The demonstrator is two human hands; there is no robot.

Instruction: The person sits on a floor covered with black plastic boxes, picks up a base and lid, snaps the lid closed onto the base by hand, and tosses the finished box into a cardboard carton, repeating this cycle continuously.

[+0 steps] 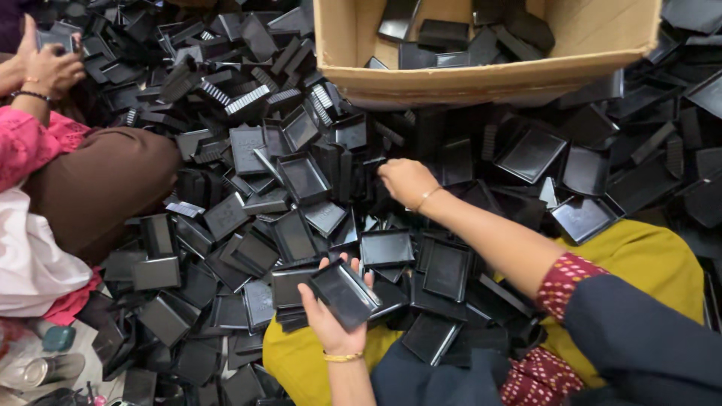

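A small stack of black plastic trays was held in the left hand, with the palm turned up and the fingers curled around the edges, so this grip was closed on the stack. The right hand was stretched forward into the heap of black trays, well beyond the left hand; its fingers were bent down among the pieces, but it could not be told whether anything was gripped. A cardboard box with some trays inside was seen further ahead of the right hand. Yellow cloth was spread under both arms. Far to the left of the left hand, another person's hand was holding a black piece.
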